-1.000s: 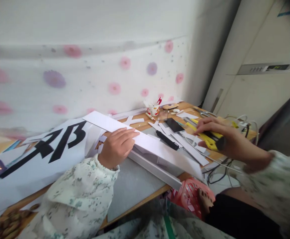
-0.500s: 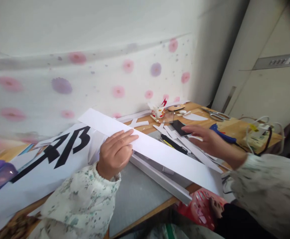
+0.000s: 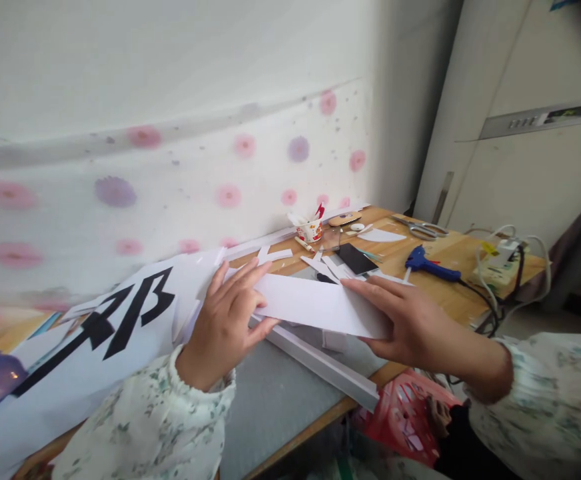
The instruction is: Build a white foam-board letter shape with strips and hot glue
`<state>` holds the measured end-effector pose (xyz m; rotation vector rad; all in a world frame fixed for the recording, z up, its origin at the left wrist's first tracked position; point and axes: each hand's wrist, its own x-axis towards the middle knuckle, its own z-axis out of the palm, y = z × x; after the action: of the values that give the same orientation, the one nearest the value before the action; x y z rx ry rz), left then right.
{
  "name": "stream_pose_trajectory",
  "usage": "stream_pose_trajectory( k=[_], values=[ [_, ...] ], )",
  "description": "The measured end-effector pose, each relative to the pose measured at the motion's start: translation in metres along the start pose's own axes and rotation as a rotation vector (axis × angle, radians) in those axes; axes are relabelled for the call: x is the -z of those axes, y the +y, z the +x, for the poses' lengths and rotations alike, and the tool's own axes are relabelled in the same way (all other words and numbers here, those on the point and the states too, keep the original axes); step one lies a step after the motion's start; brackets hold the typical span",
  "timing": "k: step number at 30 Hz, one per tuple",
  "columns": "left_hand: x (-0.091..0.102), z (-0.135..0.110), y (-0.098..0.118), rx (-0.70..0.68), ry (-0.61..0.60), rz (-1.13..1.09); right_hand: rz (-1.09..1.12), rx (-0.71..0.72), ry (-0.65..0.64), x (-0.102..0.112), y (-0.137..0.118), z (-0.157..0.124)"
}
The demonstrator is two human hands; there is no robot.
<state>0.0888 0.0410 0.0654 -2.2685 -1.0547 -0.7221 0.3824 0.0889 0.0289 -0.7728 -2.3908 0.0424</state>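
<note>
A long white strip (image 3: 315, 303) of card or foam board is held across the front of me, above the grey mat (image 3: 265, 400). My left hand (image 3: 228, 317) grips its left part, thumb below and fingers over the top. Around its right end my right hand (image 3: 410, 323) is closed, with the thumb underneath and the fingers along the upper edge. Below the strip lies a long white angled piece (image 3: 330, 367), slanting toward the table's front edge. To the left is a white sheet (image 3: 135, 373) with bold black shapes (image 3: 145, 303).
A blue glue gun (image 3: 433, 263), scissors (image 3: 420, 228), a black rectangle (image 3: 355, 258) and a patterned paper cup (image 3: 309, 230) lie toward the back. A power strip (image 3: 503, 263) with cables is at the right. A red basket (image 3: 400, 420) stands below the table edge.
My right hand has come down from the air and taken hold of the strip's right end. The strip now lies more level, and my left hand has shifted its grip.
</note>
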Motion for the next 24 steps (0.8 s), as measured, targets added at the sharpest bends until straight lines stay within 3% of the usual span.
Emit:
stream_pose_trajectory(
  k=[6,14,20,24],
  values=[
    [0.013,0.0,-0.001,0.042,0.093,-0.22,0.069,0.106,0.091,0.002,-0.001,-0.003],
    [0.002,-0.009,0.019,0.19,0.149,-0.577,0.274,0.215,0.152,-0.008,-0.011,0.008],
    [0.014,-0.004,0.003,0.128,0.115,-0.226,0.152,0.068,0.137,-0.011,0.01,0.023],
    [0.006,-0.003,-0.004,0.142,0.127,-0.14,0.086,-0.017,0.077,-0.016,0.02,0.032]
  ],
)
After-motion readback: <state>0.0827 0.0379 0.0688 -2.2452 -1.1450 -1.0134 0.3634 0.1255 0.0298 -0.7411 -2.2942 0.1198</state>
